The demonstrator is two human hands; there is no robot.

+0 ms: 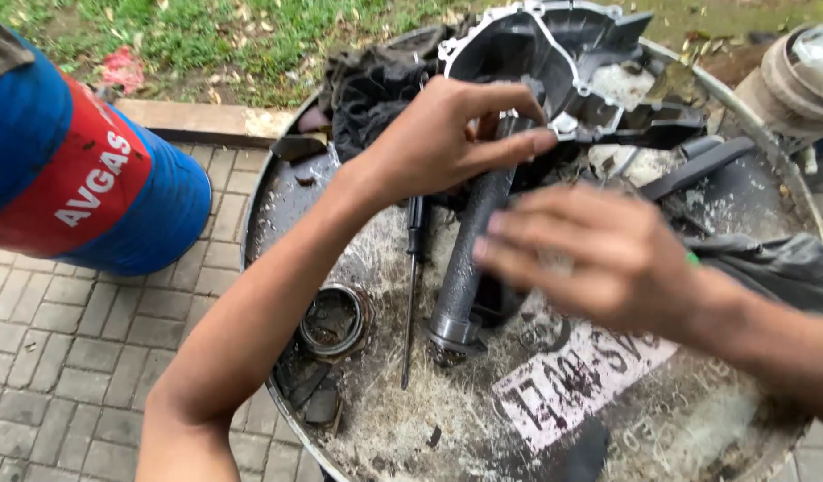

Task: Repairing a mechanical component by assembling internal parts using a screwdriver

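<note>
— What has the left hand [447,134] got?

— Its fingers are closed around the top of a dark grey metal shaft [469,250]; the thumb lies across the front; the shaft leans down towards its flanged lower end, which rests on the rusty drum top [384,419].

— And the right hand [599,259]?

— Blurred; fingers stretched flat, just in front of the shaft's middle; whether it grips anything, I cannot tell.

— What lies about?

— A screwdriver [413,286] just left of the shaft; a round metal ring [334,319] further left; a grey cast housing [554,62] behind the hands; black cloth [367,89] beside it; a blue and red barrel [81,170] on the paving.
</note>
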